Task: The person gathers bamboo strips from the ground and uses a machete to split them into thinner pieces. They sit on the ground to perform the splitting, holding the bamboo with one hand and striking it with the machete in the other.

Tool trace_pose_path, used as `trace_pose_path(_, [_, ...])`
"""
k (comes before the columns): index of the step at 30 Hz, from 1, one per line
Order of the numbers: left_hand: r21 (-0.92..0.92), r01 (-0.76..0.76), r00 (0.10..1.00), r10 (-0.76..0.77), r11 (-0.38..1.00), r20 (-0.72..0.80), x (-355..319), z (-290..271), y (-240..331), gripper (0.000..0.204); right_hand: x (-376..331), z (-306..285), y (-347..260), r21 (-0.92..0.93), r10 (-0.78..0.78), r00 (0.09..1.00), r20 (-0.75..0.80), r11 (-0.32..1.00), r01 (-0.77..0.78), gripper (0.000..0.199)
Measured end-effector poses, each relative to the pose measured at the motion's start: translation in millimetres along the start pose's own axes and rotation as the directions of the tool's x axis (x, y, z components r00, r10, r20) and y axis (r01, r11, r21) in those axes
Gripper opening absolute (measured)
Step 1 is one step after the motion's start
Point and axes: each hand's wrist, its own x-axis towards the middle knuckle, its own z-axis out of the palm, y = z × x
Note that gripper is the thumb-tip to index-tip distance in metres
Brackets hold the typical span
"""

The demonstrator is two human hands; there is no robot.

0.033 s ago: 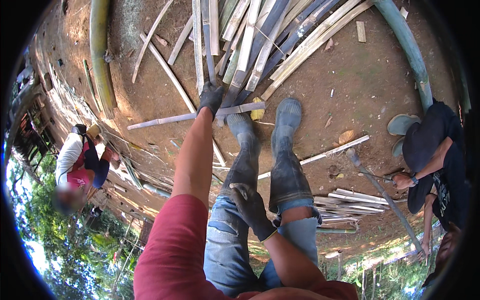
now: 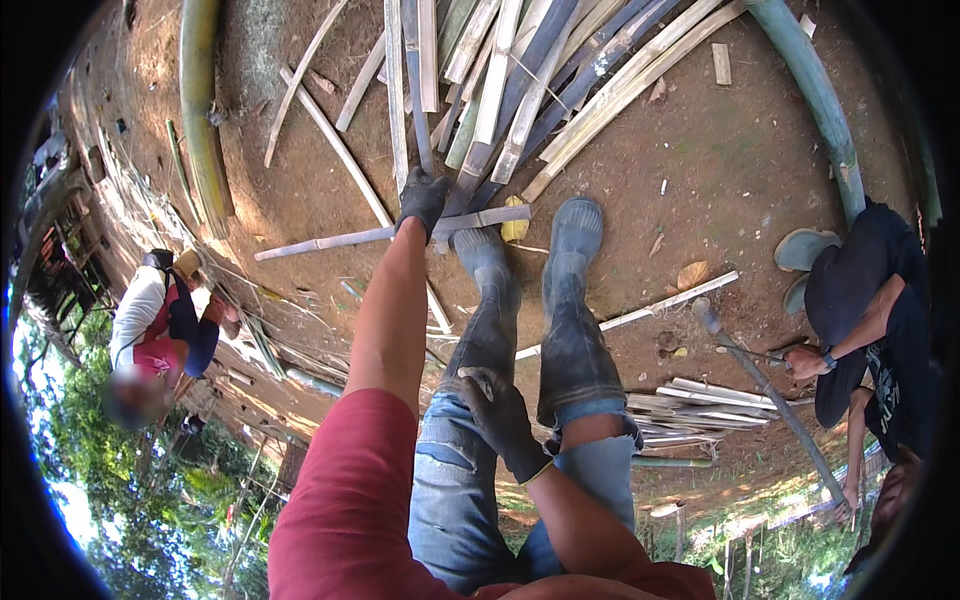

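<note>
Our right hand point(image 2: 497, 415) is open and loose by our left knee, in the same place as a blink ago. Farther out, our rubber boots point(image 2: 575, 235) stay put on the dirt. Our left hand point(image 2: 423, 197) has barely moved; it is curled at the low end of a dark bamboo strip point(image 2: 417, 100), but we cannot tell if it grips it. One strip lies crosswise point(image 2: 330, 241) just under that hand, as it did before. Past it, the pile of split bamboo point(image 2: 492, 90) looks the same. Far off to the right, a person point(image 2: 870, 300) still holds a long stick point(image 2: 760, 370).
</note>
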Motion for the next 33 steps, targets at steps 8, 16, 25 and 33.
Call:
trace_pose_path(8, [-0.075, -0.042, 0.999, 0.041, 0.996, -0.012, -18.9, 1.4, 18.5, 0.015, 0.3, 5.9, -18.6, -0.091, -0.050, 0.996, -0.077, 0.995, 0.043, 0.030])
trace_pose_path(16, [-0.679, 0.147, 0.978, 0.000, 0.720, 0.211, -37.3, -26.8, 21.3, 0.022, 1.4, 1.1, -20.8, 0.033, -0.013, 1.000, 0.013, 0.999, 0.013, 0.029])
trace_pose_path(25, [-0.550, -0.271, 0.936, 0.084, 0.790, -0.341, -14.8, -113.2, 75.5, 0.017, -0.3, 7.0, -8.7, 0.155, 0.026, 0.999, 0.032, 0.987, -0.031, 0.028])
trace_pose_path(33, [-0.646, -0.287, 0.895, -0.044, 0.707, -0.445, -73.6, -158.5, 64.3, 0.026, 2.8, 5.3, -14.8, 0.248, 0.092, 0.994, 0.064, 0.963, -0.105, 0.027])
